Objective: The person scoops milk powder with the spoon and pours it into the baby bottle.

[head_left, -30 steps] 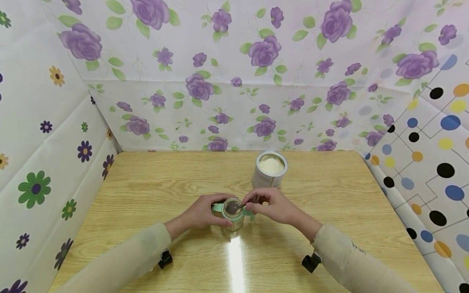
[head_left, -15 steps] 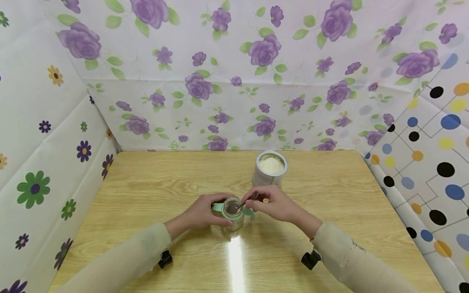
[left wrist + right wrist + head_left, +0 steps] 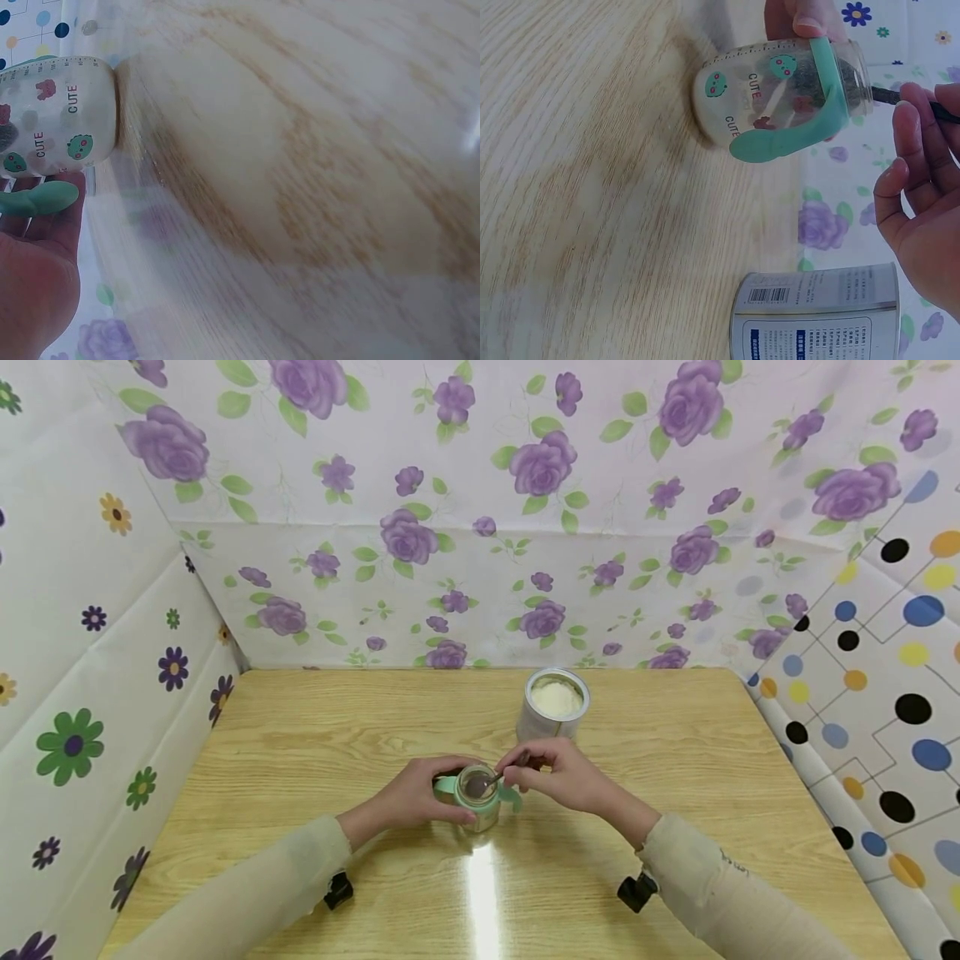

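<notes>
A clear baby bottle (image 3: pixel 483 817) with green handles stands upright on the table; the right wrist view shows its "CUTE" print and a measuring scale. My left hand (image 3: pixel 420 795) grips the bottle from the left, thumb along the near side. In the left wrist view, fingers (image 3: pixel 66 214) reach around behind a green handle (image 3: pixel 41 199). My right hand (image 3: pixel 558 779) pinches the dark handle of a spoon (image 3: pixel 886 95) just beyond the bottle's mouth. The spoon's lower end goes down through the neck into the bottle.
An open tin (image 3: pixel 536 727) of pale powder (image 3: pixel 557 700) stands behind my right hand, its printed side (image 3: pixel 817 322) visible in the right wrist view. The wooden table (image 3: pixel 337 718) ends at a flowered cloth (image 3: pixel 480 593) behind and patterned cloths at both sides.
My right hand has risen slightly with the spoon, its lower end still in the bottle. The left hand, bottle and tin stay in place.
</notes>
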Motion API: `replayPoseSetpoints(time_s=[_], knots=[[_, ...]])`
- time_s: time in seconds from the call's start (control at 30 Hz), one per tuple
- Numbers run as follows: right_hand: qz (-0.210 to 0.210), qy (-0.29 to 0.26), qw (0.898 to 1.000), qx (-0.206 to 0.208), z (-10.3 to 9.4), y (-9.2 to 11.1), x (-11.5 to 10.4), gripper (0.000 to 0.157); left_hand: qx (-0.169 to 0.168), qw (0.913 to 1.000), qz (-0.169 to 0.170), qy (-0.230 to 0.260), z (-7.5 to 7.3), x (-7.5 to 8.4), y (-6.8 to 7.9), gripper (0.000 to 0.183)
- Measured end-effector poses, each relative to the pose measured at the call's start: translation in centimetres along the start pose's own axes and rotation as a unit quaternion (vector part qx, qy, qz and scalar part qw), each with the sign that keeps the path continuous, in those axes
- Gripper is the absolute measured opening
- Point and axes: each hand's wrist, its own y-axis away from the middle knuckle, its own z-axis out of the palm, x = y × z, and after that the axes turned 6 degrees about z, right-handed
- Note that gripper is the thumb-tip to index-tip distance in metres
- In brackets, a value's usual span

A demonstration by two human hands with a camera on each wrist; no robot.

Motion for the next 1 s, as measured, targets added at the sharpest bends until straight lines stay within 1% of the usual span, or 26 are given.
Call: replayPoseSetpoints(time_s=[0.13,0.27,0.5,0.67,0.77,0.9,1.0], knots=[[0.002,-0.027,1.000,0.003,0.0,0.0,0.0,0.022,0.000,1.0000,0.004,-0.005,0.0,0.0,0.0,0.067],[0.003,-0.051,0.999,0.014,0.0,0.0,-0.1,0.026,-0.002,1.0000,0.001,-0.008,0.0,0.1,0.0,0.069],[0.004,-0.045,0.997,0.056,0.2,-0.4,-0.1,0.020,-0.001,0.9999,0.005,-0.010,-0.1,0.0,0.0,0.070],[0.002,-0.061,0.995,0.081,0.5,-0.8,-0.1,0.017,0.002,0.9999,0.011,-0.009,0.0,-0.1,0.0,0.069],[0.006,-0.081,0.993,0.087,0.7,-0.8,0.1,0.017,0.003,0.9999,0.011,-0.008,0.1,-0.1,0.0,0.068],[0.023,-0.109,0.990,0.089,0.9,-0.7,0.2,0.020,0.004,0.9999,0.008,-0.007,0.1,-0.2,-0.1,0.068],[0.033,-0.116,0.988,0.092,1.0,-0.7,0.1,0.022,0.005,0.9999,0.006,-0.008,0.1,-0.3,-0.1,0.068]])
